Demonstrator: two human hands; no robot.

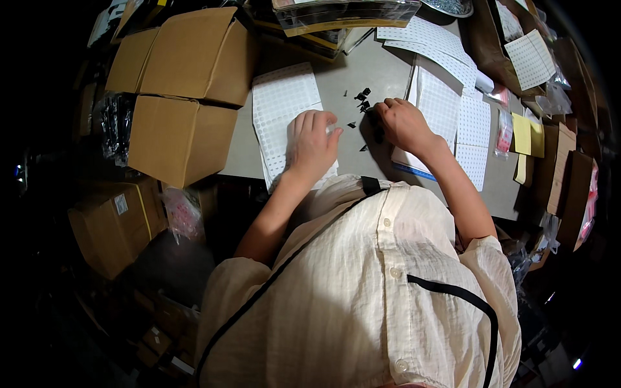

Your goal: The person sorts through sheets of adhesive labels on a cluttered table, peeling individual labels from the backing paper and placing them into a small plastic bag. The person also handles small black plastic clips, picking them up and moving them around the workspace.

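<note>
My left hand (312, 143) lies over a stack of white sheets (284, 90) patterned with rows of small round stickers. Its fingers curve down and the thumb stands apart from them; nothing shows clearly between them. Several small black pieces (361, 97) are scattered on the grey table between my hands. Some look like folded bits, others like thin pointed slivers (352, 125). At the right edge of this scatter, my right hand (406, 124) is closed with its fingertips bent down. What its fingers grip is hidden by the hand and its shadow.
More dotted sheets (475, 139) lie right of my right hand, some over a blue-edged pad. Open cardboard boxes (178, 132) stand at the left. A clear-wrapped package (349, 18) sits at the back. Yellow notes (521, 134) and cartons line the right side of the table (388, 48).
</note>
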